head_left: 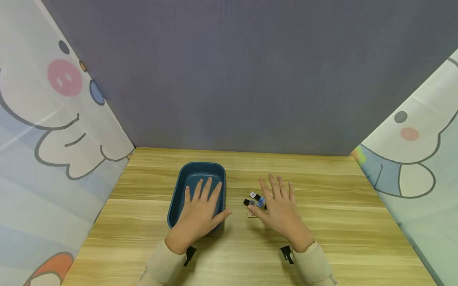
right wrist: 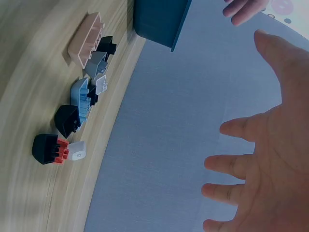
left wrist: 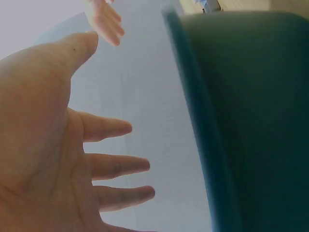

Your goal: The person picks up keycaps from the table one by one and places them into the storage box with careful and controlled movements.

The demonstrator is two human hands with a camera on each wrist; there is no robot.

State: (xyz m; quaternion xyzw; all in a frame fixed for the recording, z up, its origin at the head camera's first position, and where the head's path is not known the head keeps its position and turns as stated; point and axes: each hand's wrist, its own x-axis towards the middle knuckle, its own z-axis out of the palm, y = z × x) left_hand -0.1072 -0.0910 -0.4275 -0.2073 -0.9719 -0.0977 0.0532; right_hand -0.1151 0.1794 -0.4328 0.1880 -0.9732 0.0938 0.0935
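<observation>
My left hand (head_left: 199,214) is spread flat with fingers apart above the dark teal tray (head_left: 173,206), holding nothing. Over a small cluster of keyboard keycaps my right hand (head_left: 282,212) is likewise spread, its fingers straight and its palm bare. The head view shows part of this cluster hidden under that hand. In the right wrist view lie a long beige keycap (right wrist: 86,41), a grey one (right wrist: 95,64), a blue one (right wrist: 79,96), a red one (right wrist: 62,151), a white one (right wrist: 77,151) and several black keycaps (right wrist: 66,120). Some rest on their sides, touching each other.
The wood-grain table (head_left: 322,178) ends at a grey back panel (head_left: 229,79). Curtains with cartoon prints (head_left: 53,119) hang on both sides. Black straps (head_left: 190,253) show at the wrists by the pale sleeves.
</observation>
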